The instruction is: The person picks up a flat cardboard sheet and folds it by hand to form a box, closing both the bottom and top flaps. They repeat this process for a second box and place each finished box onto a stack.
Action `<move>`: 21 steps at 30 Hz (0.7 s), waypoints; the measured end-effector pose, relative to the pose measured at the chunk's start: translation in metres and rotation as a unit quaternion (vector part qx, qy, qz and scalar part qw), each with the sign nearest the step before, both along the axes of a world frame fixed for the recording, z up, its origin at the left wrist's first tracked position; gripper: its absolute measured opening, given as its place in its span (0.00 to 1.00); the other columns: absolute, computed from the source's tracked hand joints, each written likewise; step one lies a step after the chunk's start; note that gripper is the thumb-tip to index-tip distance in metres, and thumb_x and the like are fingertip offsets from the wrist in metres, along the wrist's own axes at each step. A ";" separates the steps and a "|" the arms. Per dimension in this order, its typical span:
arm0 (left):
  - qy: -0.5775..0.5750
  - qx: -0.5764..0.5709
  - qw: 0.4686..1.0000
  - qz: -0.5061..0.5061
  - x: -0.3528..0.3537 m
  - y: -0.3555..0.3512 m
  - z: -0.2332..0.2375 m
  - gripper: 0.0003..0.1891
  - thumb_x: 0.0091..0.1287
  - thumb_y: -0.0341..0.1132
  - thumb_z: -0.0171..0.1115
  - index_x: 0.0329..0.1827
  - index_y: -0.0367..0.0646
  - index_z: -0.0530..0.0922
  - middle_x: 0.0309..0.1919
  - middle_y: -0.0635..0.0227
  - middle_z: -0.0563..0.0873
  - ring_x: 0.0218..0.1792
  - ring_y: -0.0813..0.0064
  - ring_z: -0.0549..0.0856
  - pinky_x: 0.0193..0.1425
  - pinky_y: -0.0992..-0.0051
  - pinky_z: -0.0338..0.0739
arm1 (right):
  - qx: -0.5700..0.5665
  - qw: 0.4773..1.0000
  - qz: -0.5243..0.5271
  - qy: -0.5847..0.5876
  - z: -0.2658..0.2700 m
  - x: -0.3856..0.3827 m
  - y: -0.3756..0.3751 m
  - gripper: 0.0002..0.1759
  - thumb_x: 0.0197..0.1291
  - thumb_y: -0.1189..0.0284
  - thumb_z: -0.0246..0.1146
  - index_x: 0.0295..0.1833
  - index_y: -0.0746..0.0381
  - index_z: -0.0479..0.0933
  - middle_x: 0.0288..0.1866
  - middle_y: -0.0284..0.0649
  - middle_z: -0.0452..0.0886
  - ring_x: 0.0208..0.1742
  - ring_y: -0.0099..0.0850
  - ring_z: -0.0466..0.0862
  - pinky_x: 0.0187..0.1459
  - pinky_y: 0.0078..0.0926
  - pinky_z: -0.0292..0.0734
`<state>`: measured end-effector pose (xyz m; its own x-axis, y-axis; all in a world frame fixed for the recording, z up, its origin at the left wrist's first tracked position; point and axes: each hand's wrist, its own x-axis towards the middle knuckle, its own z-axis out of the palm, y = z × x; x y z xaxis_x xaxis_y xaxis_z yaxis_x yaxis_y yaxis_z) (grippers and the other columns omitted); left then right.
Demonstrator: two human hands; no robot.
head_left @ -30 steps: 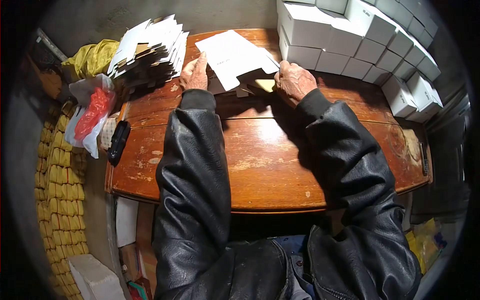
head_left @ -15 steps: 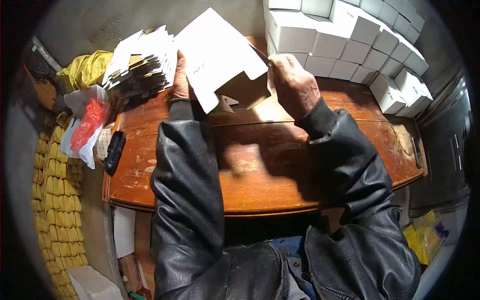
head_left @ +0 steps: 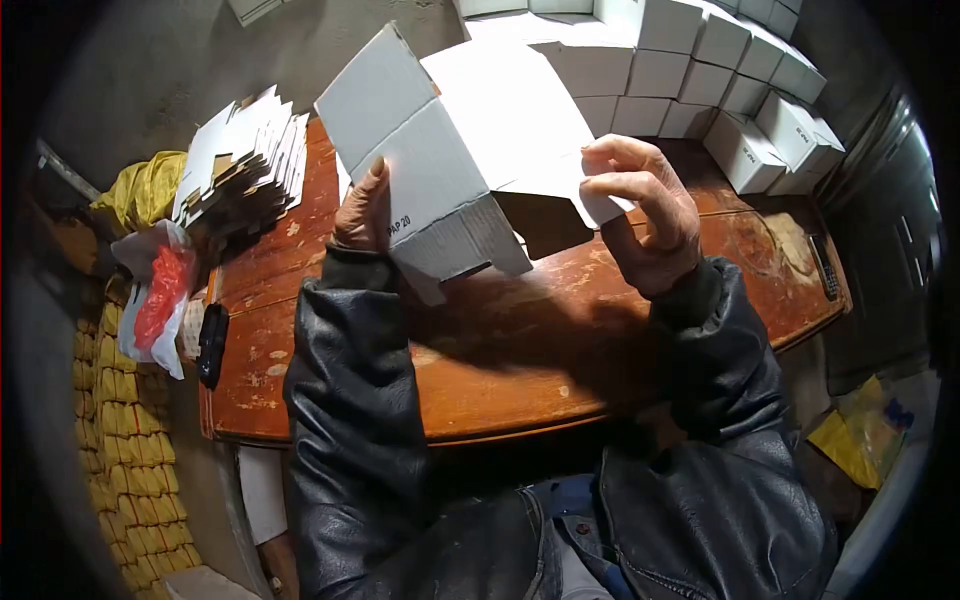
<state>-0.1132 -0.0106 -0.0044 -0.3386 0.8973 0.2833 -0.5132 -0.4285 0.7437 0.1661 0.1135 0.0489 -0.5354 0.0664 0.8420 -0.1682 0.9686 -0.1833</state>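
Observation:
A partly opened white cardboard box (head_left: 420,160) is held up above the wooden table, its folded panels and flaps standing out at angles. "PAP 20" is printed near its lower left corner. My left hand (head_left: 362,212) grips the box at its left panel, the thumb in front and the other fingers hidden behind. At the right side, my right hand (head_left: 655,215) has bent fingers on a small end flap (head_left: 602,205) of the box. The thumb of that hand is hard to make out. A dark opening shows beneath the box's lower edge.
Flat white cardboard pieces (head_left: 240,150) are piled at the table's left. Several white boxes (head_left: 690,75) are stacked along the back right. A dark case (head_left: 212,345) lies by the left edge, near a bag with red plastic (head_left: 160,300). The worn wooden table (head_left: 500,380) spans the front.
The cardboard has turned and spread from a flatter sheet into an open box shape. My right hand has moved right and lower, onto an end flap. The view has shifted slightly.

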 end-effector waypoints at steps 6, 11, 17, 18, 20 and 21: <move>0.028 -0.031 0.998 0.039 0.012 0.006 0.000 0.26 0.67 0.33 0.61 0.64 0.33 0.62 0.55 0.56 0.77 0.55 0.64 0.79 0.62 0.65 0.74 | -0.141 0.978 0.110 -0.102 0.002 0.016 0.019 0.32 0.39 0.90 0.46 0.56 0.65 0.72 0.62 0.50 0.70 0.65 0.41 0.72 0.65 0.35 0.67; 0.019 -0.015 0.993 0.117 0.028 0.009 0.007 0.27 0.64 0.31 0.64 0.62 0.34 0.63 0.55 0.57 0.77 0.55 0.65 0.79 0.63 0.63 0.74 | -0.312 0.928 0.197 -0.051 0.005 0.021 0.028 0.30 0.52 0.79 0.50 0.65 0.65 0.65 0.64 0.50 0.70 0.62 0.39 0.74 0.63 0.39 0.71; 0.042 -0.069 0.996 0.034 0.035 0.008 -0.001 0.19 0.62 0.36 0.68 0.53 0.41 0.75 0.45 0.66 0.82 0.47 0.71 0.81 0.52 0.70 0.79 | -0.424 0.896 0.132 -0.010 0.004 0.019 0.022 0.32 0.60 0.63 0.65 0.65 0.66 0.64 0.58 0.47 0.76 0.58 0.34 0.77 0.59 0.33 0.75; 0.076 -0.042 0.996 0.020 0.038 0.009 -0.001 0.19 0.62 0.36 0.68 0.53 0.41 0.75 0.44 0.67 0.82 0.46 0.72 0.81 0.52 0.70 0.79 | -0.407 0.908 0.095 -0.015 0.006 0.019 0.013 0.27 0.60 0.67 0.65 0.62 0.65 0.67 0.52 0.44 0.80 0.53 0.31 0.80 0.56 0.32 0.77; 0.170 -0.012 0.981 0.089 0.054 0.010 0.001 0.20 0.61 0.37 0.69 0.53 0.40 0.74 0.43 0.67 0.80 0.43 0.74 0.80 0.50 0.69 0.79 | -0.396 0.908 0.132 -0.020 0.002 0.022 0.009 0.21 0.62 0.68 0.63 0.58 0.63 0.70 0.48 0.41 0.81 0.48 0.30 0.82 0.51 0.32 0.79; 0.218 -0.036 0.968 0.120 0.059 0.010 0.009 0.22 0.60 0.38 0.70 0.54 0.39 0.73 0.45 0.65 0.80 0.45 0.72 0.80 0.51 0.68 0.79 | -0.400 0.904 0.151 0.009 0.001 0.020 0.003 0.20 0.63 0.68 0.63 0.57 0.62 0.70 0.47 0.41 0.80 0.46 0.30 0.82 0.50 0.31 0.80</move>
<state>-0.0546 -0.0006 0.0043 -0.4017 0.8305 0.3859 -0.0363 -0.4355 0.8995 0.1864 0.1160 0.0494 -0.6168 0.5108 0.5989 -0.4130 0.4376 -0.7987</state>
